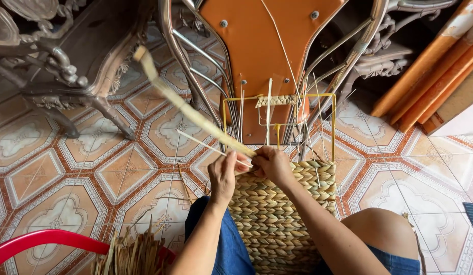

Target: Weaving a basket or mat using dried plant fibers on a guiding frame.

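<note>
floor: patterned tiles; on it: carved table legs; orange chair; rolled mats

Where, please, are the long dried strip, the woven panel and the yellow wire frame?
long dried strip [188,109], head view, middle of its length.
woven panel [282,214], head view, centre of the braided rows.
yellow wire frame [333,119], head view, right upright.

A tan, braided straw basket panel stands upright below both hands. A long, flat pale straw strand slants up-left from the fingers.
</note>
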